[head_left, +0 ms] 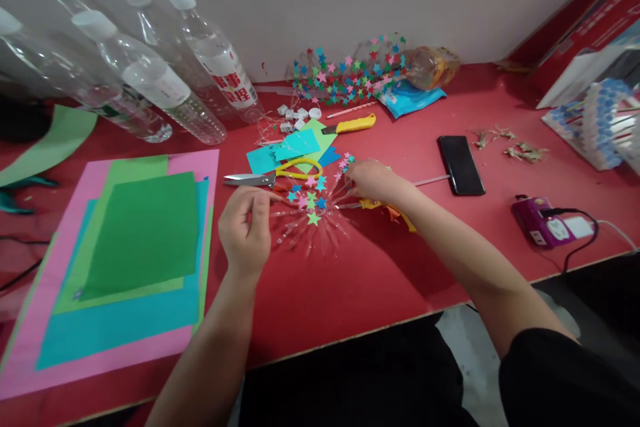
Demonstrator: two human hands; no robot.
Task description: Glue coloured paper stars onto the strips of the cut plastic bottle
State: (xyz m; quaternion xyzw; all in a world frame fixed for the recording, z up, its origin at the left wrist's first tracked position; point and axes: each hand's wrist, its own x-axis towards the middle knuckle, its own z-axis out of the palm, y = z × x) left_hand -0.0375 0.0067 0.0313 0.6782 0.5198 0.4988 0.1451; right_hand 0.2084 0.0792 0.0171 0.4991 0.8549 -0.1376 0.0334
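Between my hands stands a clear plastic bottle piece cut into thin, splayed strips (pixel 323 240), with small coloured paper stars (pixel 311 201) on several strip ends. My left hand (pixel 245 227) is closed at its left side, thumb and forefinger pinching a strip. My right hand (pixel 370 181) reaches over from the right, its fingers drawn together among the strips. What those fingertips hold is hidden. Under the right wrist lies a yellow-handled tool (pixel 390 208). Scissors with yellow handles (pixel 299 167) rest just behind the strips.
Coloured paper sheets (pixel 143 233) are stacked at left, with clear bottles (pixel 215 60) behind. A star-covered bottle piece (pixel 345 77) lies at the back, near a yellow cutter (pixel 356 123) and paper scraps (pixel 295 145). A phone (pixel 461 165) and purple adapter (pixel 543 221) lie right.
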